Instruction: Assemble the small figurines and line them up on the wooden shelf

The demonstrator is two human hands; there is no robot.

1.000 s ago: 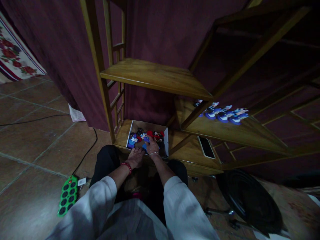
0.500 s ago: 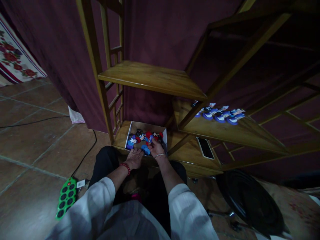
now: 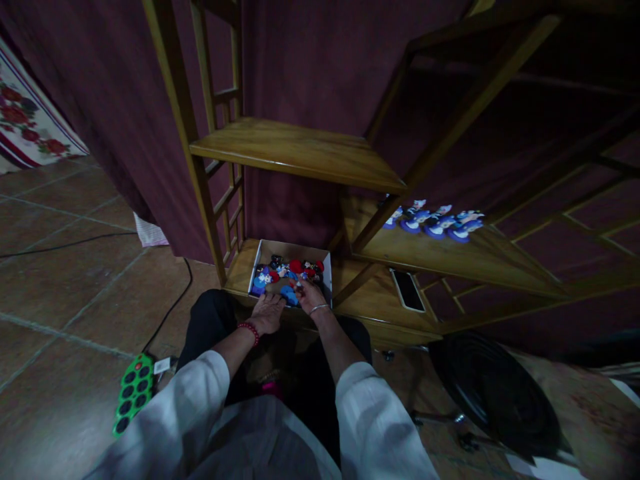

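Observation:
A shallow white cardboard box (image 3: 327, 270) stands on the low wooden shelf in front of my knees. In it lies a jumble of small figurines (image 3: 265, 279) with red and blue round bases. My left hand (image 3: 269, 313) rests at the box's front edge, its fingers stretched out flat and holding nothing. Over the right half of the box, my right hand (image 3: 311, 297) is closed in a pinch on a small figurine (image 3: 302, 281), mostly covered by the fingers. A blue round base (image 3: 289, 295) lies between the two hands.
More figurines on blue bases (image 3: 435, 223) stand in a row on the shelf (image 3: 480, 267) to the right. A phone (image 3: 407, 291) lies on the low shelf. A green power strip (image 3: 134, 393) sits on the floor at left, a black round stool (image 3: 495, 393) at right.
The whole view has shifted slightly, so everything sits a little further left. Both hands keep about the same place at the box.

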